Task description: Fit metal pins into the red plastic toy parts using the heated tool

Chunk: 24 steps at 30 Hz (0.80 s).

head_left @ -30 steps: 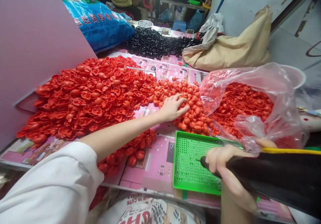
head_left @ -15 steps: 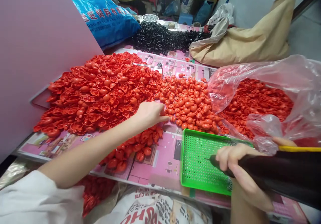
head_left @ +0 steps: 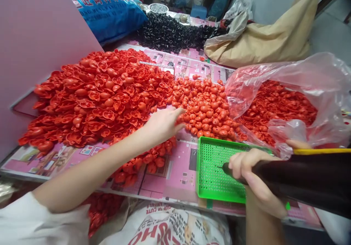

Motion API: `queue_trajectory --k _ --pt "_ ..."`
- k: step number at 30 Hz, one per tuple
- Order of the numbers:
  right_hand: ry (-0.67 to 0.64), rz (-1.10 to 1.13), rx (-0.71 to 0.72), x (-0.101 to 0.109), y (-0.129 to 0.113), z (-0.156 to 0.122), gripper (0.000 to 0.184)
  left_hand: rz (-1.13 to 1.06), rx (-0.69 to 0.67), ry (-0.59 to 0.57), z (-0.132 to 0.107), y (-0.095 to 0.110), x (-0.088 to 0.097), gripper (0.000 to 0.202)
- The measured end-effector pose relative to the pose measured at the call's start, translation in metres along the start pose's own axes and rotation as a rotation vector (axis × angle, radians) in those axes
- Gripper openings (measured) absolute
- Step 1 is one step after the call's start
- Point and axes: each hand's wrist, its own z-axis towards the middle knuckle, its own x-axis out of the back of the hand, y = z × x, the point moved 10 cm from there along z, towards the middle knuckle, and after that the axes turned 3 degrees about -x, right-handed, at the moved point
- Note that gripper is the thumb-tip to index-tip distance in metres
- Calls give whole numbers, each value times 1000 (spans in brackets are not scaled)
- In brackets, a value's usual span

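Note:
My left hand (head_left: 164, 123) is over the edge of a heap of small rounded red plastic pieces (head_left: 204, 108). Its thumb and forefinger are apart, and I see nothing held between them. My right hand (head_left: 255, 172) is wrapped around a black electric screwdriver (head_left: 296, 177) with a thin bit pointing left. The bit hangs over a green perforated tray (head_left: 201, 186), whose holes hold many small shiny metal bits, likely screws. To the left of my left hand spreads a big mound of open red shell halves (head_left: 106, 95).
A clear plastic bag (head_left: 326, 76) of red parts lies at the right. Further back are a heap of black parts (head_left: 172, 34), a tan sack (head_left: 263, 44), a blue printed bag (head_left: 109, 14) and a bowl (head_left: 158, 8). A pink panel (head_left: 41, 25) stands at the left.
My left hand's thumb and forefinger have spread apart at the red heap. The screwdriver stays over the tray in my right hand. The whole view has shifted slightly.

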Motion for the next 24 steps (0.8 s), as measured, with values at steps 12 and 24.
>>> queue_trajectory --k 12,24 --pt "39 -14 -56 -20 27 2 13 -949 67 -119 -99 65 -88 23" --pt "90 -61 -103 -23 33 2 17 -1076 45 -98 -96 69 -101 19"
